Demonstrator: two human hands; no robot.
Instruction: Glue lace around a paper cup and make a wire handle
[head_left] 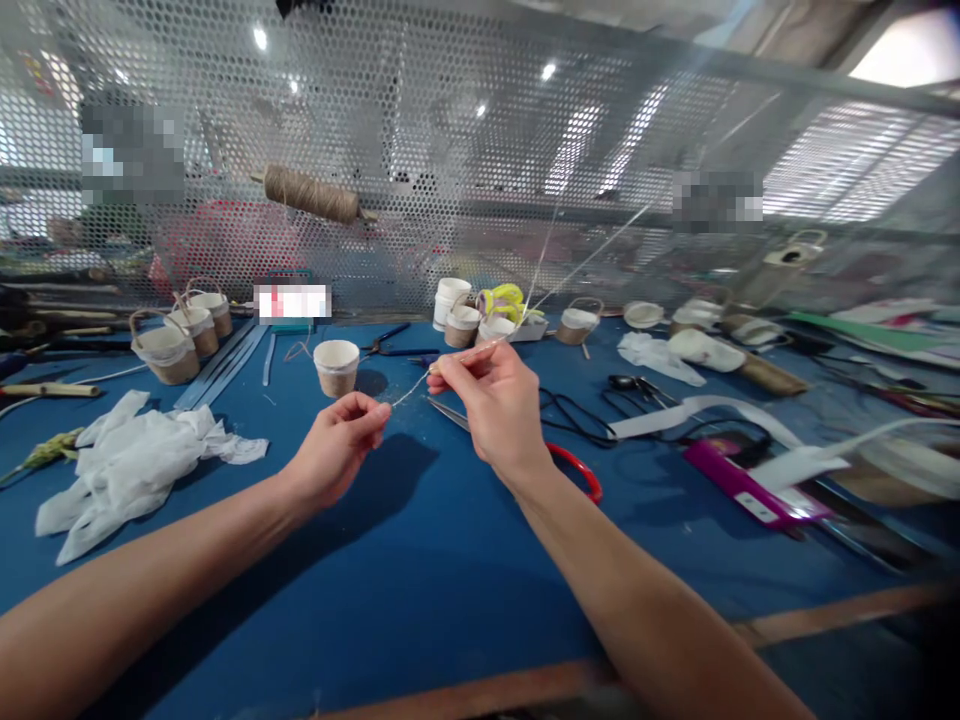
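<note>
My left hand pinches one end of a thin pale twine strand above the blue table. My right hand pinches the same strand a little further along, fingers closed on it. From there the strand runs up and to the right toward the perforated metal screen. A small twine-wrapped white cup stands just behind my left hand. Red-handled scissors lie on the table partly under my right wrist.
Small twine baskets stand at the back left, more cups and baskets at the back middle. White cloth lies left. Black scissors, white ribbon and a magenta tool lie right. A twine spool hangs on the screen.
</note>
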